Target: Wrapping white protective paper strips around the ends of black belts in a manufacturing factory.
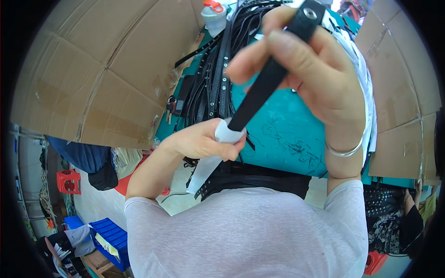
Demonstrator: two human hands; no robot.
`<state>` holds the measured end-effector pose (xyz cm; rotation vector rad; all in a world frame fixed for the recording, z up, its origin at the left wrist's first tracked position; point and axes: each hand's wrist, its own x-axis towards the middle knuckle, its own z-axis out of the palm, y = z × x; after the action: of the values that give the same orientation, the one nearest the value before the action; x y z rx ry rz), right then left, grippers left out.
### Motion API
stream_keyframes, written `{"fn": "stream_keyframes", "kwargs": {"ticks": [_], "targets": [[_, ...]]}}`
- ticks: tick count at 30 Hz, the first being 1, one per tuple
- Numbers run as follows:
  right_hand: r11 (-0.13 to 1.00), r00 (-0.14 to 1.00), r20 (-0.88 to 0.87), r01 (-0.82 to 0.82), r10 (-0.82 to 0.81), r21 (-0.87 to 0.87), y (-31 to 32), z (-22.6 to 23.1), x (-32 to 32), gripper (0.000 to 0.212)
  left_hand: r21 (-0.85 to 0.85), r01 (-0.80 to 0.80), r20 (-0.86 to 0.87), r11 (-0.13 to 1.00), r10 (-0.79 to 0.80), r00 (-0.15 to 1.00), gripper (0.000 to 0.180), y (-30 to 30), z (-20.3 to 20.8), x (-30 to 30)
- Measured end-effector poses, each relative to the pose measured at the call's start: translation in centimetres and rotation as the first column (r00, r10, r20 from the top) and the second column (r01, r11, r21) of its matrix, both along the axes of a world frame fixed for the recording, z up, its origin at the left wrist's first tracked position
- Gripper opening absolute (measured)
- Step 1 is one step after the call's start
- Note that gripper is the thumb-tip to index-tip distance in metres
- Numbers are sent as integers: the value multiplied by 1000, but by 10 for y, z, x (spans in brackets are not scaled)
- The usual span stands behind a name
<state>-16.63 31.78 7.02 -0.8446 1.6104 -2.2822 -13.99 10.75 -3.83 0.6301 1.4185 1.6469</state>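
Flat strap of smooth material (260, 90): uniform black, with a silver-coloured ring eyelet (310, 13). Thin, flexible white sheet (226, 134): plain. Long narrow straps in a heap (204, 81): black, some dotted with rows of silver. Flat work surface (303, 113): solid teal, marked by dark thread-like scraps (296, 148). Tall cardboard panel (69, 39): brown. Short-sleeved fabric shirt (250, 231): pale grey, finely mottled. Rounded metal bangle (345, 153): silver. Slatted plastic crate (107, 231): blue. Low plastic stool (69, 173): red.
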Motion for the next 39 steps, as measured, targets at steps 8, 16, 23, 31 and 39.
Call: {"fn": "stream_keyframes", "kwargs": {"ticks": [8,16,23,31,39], "targets": [[991,919,-386,-25,75,131,-30,27,-5,20,164,-111,-128,980,132,983,43,-25,50,1],[987,961,-264,116,-82,115,-17,6,-16,31,90,-117,-69,989,124,990,41,-18,34,7],[967,972,-236,77,-18,241,-14,0,-11,21,77,-118,-93,990,125,988,43,-10,20,4],[955,964,-244,169,-108,243,-16,-24,-11,21,209,-173,-65,963,190,980,36,2,33,-2],[953,985,-169,27,25,301,-7,-55,-13,23,95,-296,-39,950,301,953,19,18,40,-20]]}}
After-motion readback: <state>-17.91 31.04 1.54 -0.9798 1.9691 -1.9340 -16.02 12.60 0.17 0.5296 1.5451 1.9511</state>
